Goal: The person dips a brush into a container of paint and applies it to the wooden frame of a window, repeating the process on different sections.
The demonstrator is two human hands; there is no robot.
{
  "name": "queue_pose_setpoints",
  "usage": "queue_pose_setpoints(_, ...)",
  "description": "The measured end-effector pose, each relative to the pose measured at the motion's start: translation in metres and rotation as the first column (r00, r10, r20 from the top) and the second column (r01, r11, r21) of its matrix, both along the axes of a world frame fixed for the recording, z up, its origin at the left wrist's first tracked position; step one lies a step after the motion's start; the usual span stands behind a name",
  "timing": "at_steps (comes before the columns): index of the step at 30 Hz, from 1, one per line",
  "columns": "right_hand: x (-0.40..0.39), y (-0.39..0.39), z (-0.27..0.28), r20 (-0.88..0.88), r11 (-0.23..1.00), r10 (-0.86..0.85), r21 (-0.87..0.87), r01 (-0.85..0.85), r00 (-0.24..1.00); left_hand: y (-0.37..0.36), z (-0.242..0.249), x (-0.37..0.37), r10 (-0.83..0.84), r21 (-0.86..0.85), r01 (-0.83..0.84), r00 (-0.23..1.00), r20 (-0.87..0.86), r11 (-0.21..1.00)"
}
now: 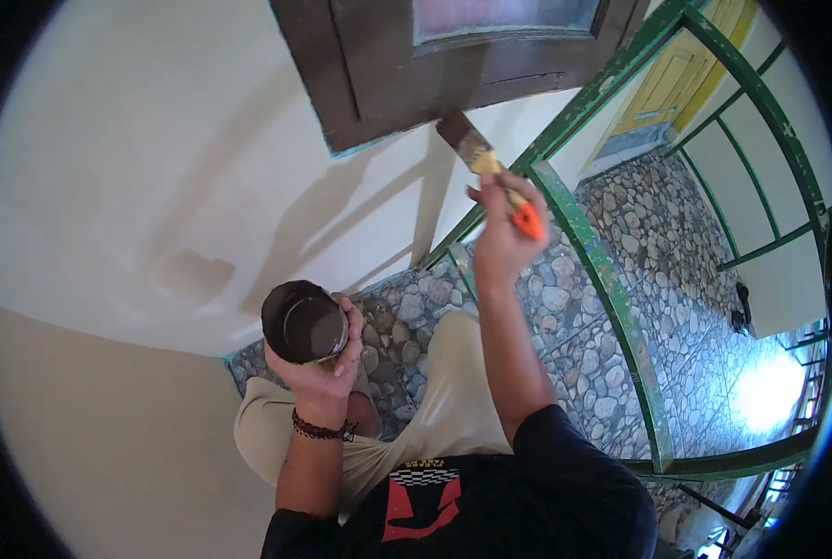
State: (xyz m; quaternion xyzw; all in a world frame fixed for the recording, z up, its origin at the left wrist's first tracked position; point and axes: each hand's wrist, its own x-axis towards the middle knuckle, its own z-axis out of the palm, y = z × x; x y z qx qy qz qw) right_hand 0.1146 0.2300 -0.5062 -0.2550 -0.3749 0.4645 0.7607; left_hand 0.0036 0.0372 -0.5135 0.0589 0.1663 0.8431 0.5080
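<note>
My left hand (327, 368) is wrapped round a can of brown paint (312, 326), held tilted so its inside shows, with paint coating the walls. In my right hand (509, 228) is a paintbrush (479, 156) with a pale handle and an orange end. Its bristles are dark with brown paint and lie right at the lower edge of a brown window frame (379, 102). A thin turquoise line runs along the frame's lower left edge, against the cream wall (174, 168).
A green metal railing (602, 270) with chipped paint curves close by on my right. Pebbled stone flooring (565, 307) lies below. Beyond the railing are a yellow door (663, 79) and a bright patch of light on the floor.
</note>
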Motion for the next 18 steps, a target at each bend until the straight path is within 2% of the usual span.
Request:
queue_pose_setpoints(2,0.019,-0.009,0.009,-0.038,0.994,0.100,-0.050,-0.101,0.994,0.001,0.004,-0.002,0.019,-0.025,-0.019,1.000,0.000,1.000)
queue_pose_setpoints(3,0.026,-0.013,0.016,-0.035,0.986,0.164,-0.002,-0.164,0.986,0.000,0.004,-0.002,0.032,-0.053,-0.032,0.999,0.004,0.998)
queue_pose_setpoints(4,0.033,-0.018,0.024,-0.028,0.972,0.234,0.038,-0.233,0.972,0.001,0.001,-0.003,0.006,-0.006,-0.006,1.000,-0.010,1.000)
queue_pose_setpoints(6,0.047,-0.025,0.055,0.024,0.892,0.419,0.177,-0.417,0.907,0.006,-0.016,-0.006,0.224,-0.285,-0.222,0.974,-0.026,0.933)
queue_pose_setpoints(8,0.050,-0.039,0.091,0.151,0.828,0.497,0.211,-0.519,0.854,0.005,-0.023,-0.013,-0.007,-0.056,0.007,1.000,0.009,0.998)
queue_pose_setpoints(9,0.052,-0.044,0.108,0.264,0.788,0.532,0.194,-0.585,0.805,0.006,-0.020,-0.012,0.043,-0.115,-0.041,0.999,0.013,0.993)
queue_pose_setpoints(10,0.051,-0.048,0.119,0.373,0.745,0.552,0.179,-0.642,0.745,0.008,-0.019,-0.010,0.047,-0.083,-0.046,0.999,0.005,0.996)
queue_pose_setpoints(11,0.046,-0.049,0.124,0.381,0.729,0.569,0.176,-0.662,0.728,0.011,-0.026,-0.012,0.022,0.062,-0.023,1.000,0.002,0.998)
queue_pose_setpoints(12,0.043,-0.051,0.129,0.536,0.671,0.538,0.194,-0.716,0.650,0.012,-0.032,-0.013,-0.006,0.206,0.007,1.000,-0.008,0.978)
queue_pose_setpoints(13,0.040,-0.054,0.133,0.675,0.611,0.480,0.201,-0.766,0.560,0.011,-0.032,-0.015,0.009,0.211,-0.009,1.000,0.001,0.977)
queue_pose_setpoints(14,0.036,-0.058,0.138,0.682,0.599,0.484,0.199,-0.775,0.549,0.010,-0.031,-0.018,0.003,0.209,0.005,0.999,-0.037,0.978)
queue_pose_setpoints(16,0.021,-0.072,0.146,0.824,0.621,0.386,0.099,-0.777,0.414,0.008,-0.025,-0.015,0.010,0.207,0.004,0.998,-0.069,0.978)
queue_pose_setpoints(18,0.009,-0.085,0.147,0.831,0.651,0.399,0.041,-0.758,0.388,0.013,-0.016,-0.007,0.196,-0.078,-0.201,0.978,-0.064,0.976)
